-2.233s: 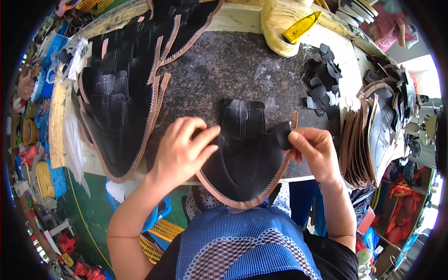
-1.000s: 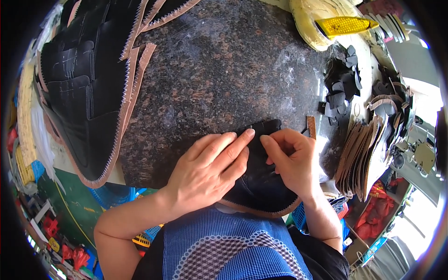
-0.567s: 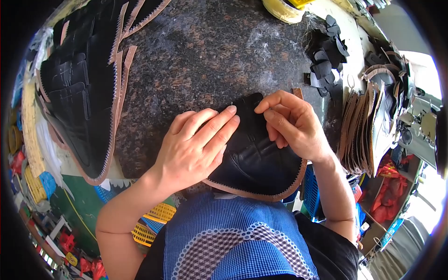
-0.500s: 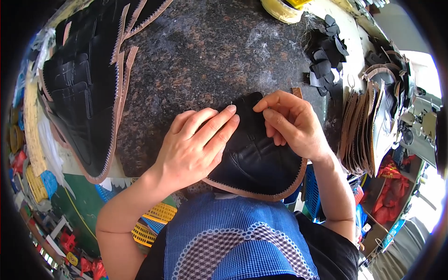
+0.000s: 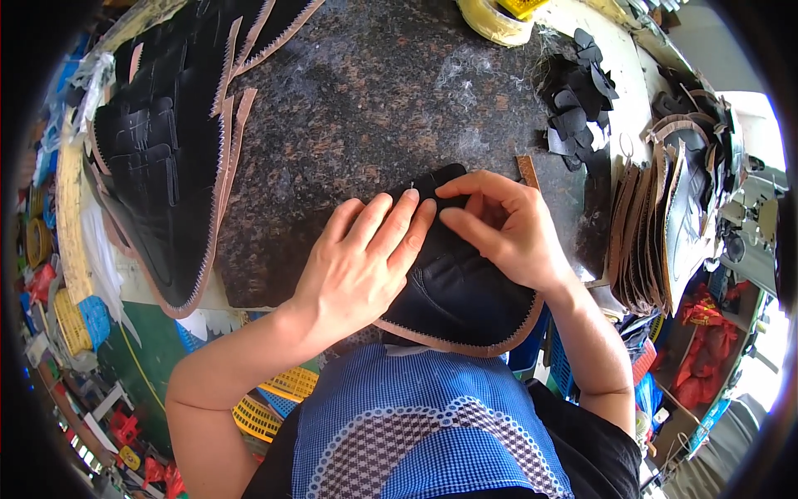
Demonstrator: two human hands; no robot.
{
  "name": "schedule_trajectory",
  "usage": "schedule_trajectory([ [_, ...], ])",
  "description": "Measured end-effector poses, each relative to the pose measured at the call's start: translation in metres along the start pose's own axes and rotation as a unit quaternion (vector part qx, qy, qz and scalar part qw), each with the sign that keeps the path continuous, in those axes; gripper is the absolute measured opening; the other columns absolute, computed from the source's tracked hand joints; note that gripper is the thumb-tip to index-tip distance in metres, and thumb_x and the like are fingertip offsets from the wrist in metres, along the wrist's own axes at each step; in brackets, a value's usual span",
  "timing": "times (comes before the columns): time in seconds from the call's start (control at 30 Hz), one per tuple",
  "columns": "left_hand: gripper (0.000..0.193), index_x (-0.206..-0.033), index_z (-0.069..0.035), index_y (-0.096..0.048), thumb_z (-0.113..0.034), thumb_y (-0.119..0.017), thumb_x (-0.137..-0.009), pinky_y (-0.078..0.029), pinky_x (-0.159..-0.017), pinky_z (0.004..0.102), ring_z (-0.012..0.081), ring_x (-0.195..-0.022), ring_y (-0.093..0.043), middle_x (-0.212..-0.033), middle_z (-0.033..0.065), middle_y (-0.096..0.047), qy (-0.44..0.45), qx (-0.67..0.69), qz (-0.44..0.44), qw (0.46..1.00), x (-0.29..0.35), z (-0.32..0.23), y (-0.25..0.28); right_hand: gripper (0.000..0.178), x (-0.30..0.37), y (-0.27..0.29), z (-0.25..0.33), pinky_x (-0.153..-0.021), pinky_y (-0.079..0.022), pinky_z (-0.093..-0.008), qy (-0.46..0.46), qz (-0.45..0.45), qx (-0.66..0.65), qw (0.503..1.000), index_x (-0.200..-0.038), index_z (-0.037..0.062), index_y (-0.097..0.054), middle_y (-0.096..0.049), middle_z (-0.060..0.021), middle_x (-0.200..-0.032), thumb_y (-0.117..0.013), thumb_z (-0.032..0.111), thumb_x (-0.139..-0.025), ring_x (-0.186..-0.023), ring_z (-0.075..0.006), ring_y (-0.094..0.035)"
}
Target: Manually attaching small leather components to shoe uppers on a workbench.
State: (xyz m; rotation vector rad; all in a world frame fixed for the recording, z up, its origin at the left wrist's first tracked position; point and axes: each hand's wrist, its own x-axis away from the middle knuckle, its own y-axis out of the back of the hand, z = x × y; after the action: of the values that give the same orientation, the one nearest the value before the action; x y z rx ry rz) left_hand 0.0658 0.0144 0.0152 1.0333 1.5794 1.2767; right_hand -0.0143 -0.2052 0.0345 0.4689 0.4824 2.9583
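A black leather shoe-upper piece [image 5: 475,298] with a zigzag-stitched brown edge lies at the front of the dark speckled tabletop [image 5: 332,108]. My left hand [image 5: 353,254] rests flat across its left part, fingers stretched toward the far end. A small pale thread end or tip sticks up beside the left fingertips. Over the piece's far right part is my right hand [image 5: 515,229], its thumb and forefinger bent and slightly apart, with nothing visible between them. The forefinger nearly meets the left fingertips. Part of the leather is hidden under both hands.
Stitched black pieces [image 5: 162,224] overlap along the left. A stack of brown-edged pieces [image 5: 644,224] stands at the right, near black scraps [image 5: 582,100]. A pale yellow tape roll [image 5: 497,23] lies at the far edge; a brown strip [image 5: 528,170] sits behind my right hand.
My right hand has moved left toward the left fingertips, and its thumb and forefinger have spread a little. The left hand stays on the leather, its fingers slightly more spread.
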Motion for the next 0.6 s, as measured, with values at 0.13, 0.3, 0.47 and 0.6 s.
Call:
schedule_trajectory([
  [0.13,0.071,-0.148,-0.007,-0.053,-0.019,-0.070,-0.081,-0.041,-0.109,0.0455,0.0289,-0.128,-0.050,-0.146,0.0117,-0.053,0.007,0.006,0.022,1.000,-0.005,-0.004,0.003,0.022,0.001,-0.003,0.006,-0.057,-0.048,-0.0279,0.036,-0.024,0.119,0.992,-0.109,0.0041,-0.067,-0.062,-0.0074,-0.070,-0.074,0.007,-0.088,-0.061,-0.0129,-0.062],
  [0.3,0.059,-0.139,-0.005,-0.058,-0.016,-0.068,-0.082,-0.043,-0.107,0.0463,0.0306,-0.127,-0.052,-0.150,0.0131,-0.051,0.018,0.102,-0.060,0.993,0.010,0.011,-0.014,0.022,0.015,0.012,-0.008,-0.057,-0.048,-0.0247,0.043,-0.128,0.040,0.990,-0.111,0.0041,-0.065,-0.064,-0.0027,-0.073,-0.073,0.003,-0.091,-0.064,-0.0081,-0.061],
  [0.47,0.053,-0.133,-0.014,-0.061,-0.011,-0.067,-0.081,-0.043,-0.106,0.0492,0.0344,-0.125,-0.053,-0.152,0.0139,-0.050,-0.019,0.096,-0.084,0.992,0.001,0.003,-0.009,0.018,0.091,0.058,-0.032,-0.060,-0.049,-0.0231,-0.097,-0.251,-0.029,0.963,-0.101,0.0000,-0.069,-0.067,-0.0007,-0.075,-0.070,0.018,-0.100,-0.067,-0.0068,-0.060],
  [0.6,0.051,-0.130,-0.017,-0.064,-0.009,-0.067,-0.080,-0.042,-0.104,0.0509,0.0373,-0.124,-0.053,-0.146,0.0141,-0.053,-0.016,0.087,-0.075,0.993,-0.005,0.005,-0.005,0.025,0.098,0.026,-0.030,-0.054,-0.043,-0.0333,-0.053,-0.121,0.046,0.990,-0.096,-0.0001,-0.065,-0.060,-0.0058,-0.066,-0.077,0.022,-0.094,-0.058,-0.0129,-0.049],
])
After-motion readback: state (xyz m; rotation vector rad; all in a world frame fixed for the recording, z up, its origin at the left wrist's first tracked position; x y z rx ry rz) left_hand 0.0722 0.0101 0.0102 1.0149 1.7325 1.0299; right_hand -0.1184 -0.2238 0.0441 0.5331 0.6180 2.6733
